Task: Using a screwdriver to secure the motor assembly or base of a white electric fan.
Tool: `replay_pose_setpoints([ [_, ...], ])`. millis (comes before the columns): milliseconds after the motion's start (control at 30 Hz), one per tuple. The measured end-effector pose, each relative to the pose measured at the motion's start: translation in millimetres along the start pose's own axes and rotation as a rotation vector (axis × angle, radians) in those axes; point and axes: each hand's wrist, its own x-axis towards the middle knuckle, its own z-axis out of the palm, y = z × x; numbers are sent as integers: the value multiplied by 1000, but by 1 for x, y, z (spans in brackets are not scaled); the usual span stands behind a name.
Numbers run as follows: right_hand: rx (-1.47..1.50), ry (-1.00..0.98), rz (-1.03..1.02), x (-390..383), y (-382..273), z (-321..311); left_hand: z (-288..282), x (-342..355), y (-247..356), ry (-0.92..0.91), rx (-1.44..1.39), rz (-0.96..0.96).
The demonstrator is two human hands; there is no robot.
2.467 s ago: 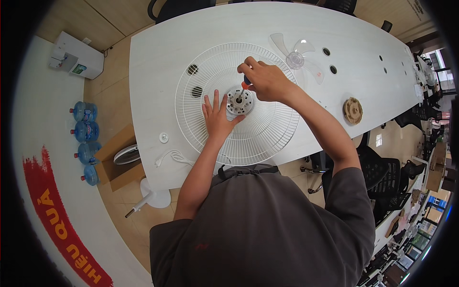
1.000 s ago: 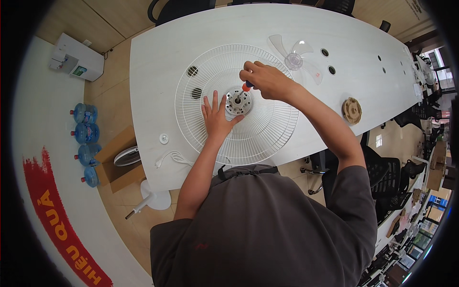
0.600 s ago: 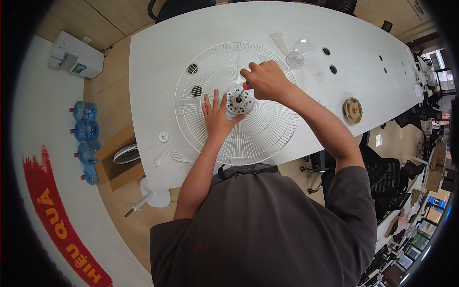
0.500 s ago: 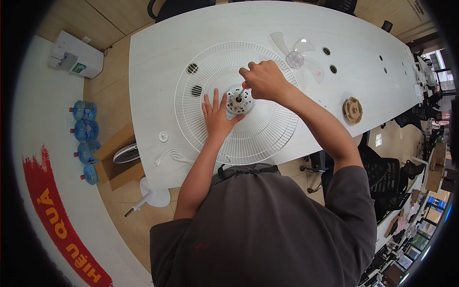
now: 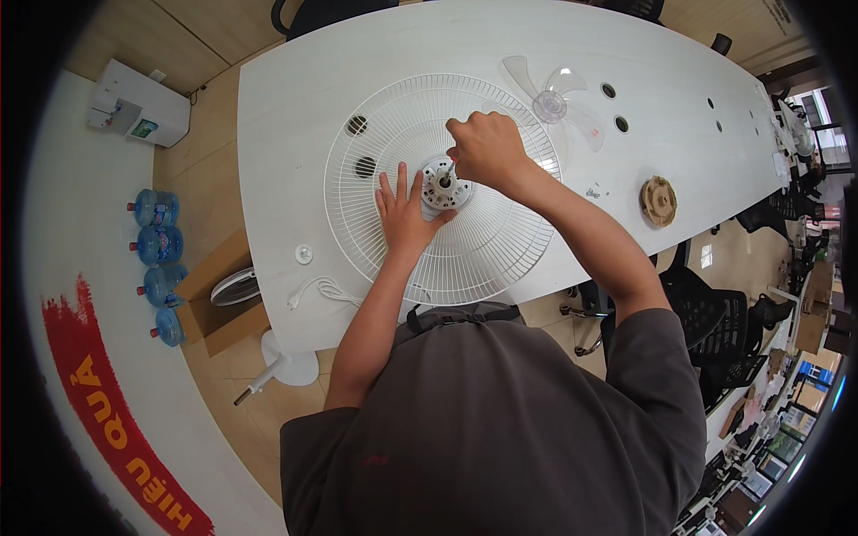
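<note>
A round white wire fan grille (image 5: 500,241) lies on the table in front of me, with the round motor housing (image 5: 444,198) of the fan at its middle. My left hand (image 5: 409,221) rests on the grille with fingers spread, thumb and index finger on either side of the housing. Over the housing's far right side, my right hand (image 5: 490,154) is closed round a screwdriver (image 5: 451,167). Its handle is mostly hidden in the fist, and the thin shaft points down at the housing. Whether its tip sits in a screw is too small to tell.
Beyond the grille lies a clear fan blade (image 5: 550,107). Farther right on the white table (image 5: 286,161) are small screws (image 5: 597,192) and a brown round part (image 5: 659,202). To the left are a white cap (image 5: 304,255), a power cord (image 5: 329,288), an open carton (image 5: 223,268) and a fan stand (image 5: 290,362).
My right hand has turned a little about the screwdriver, hiding the reddish handle that showed before. My left hand keeps its place on the grille. The whole view has shifted slightly.
</note>
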Motion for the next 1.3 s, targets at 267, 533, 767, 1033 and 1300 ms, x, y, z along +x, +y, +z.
replay_pose_setpoints([
  [267, -6, 22, 58, 0, -3, 5, 0, 0, -1, 10, 1, 3],
  [533, 153, 99, 220, -25, 23, -20, 4, 0, -2, 1, -38, -11],
  [767, 613, 581, 730, -154, 97, -20, 2, 0, 2, 33, -44, 27],
  [1033, 687, 694, 1235, -311, 98, 188, -1, 0, -8, -40, 10, -27],
  [1300, 303, 531, 1264, -305, 59, 217, -4, 5, -3, -71, 34, -26],
])
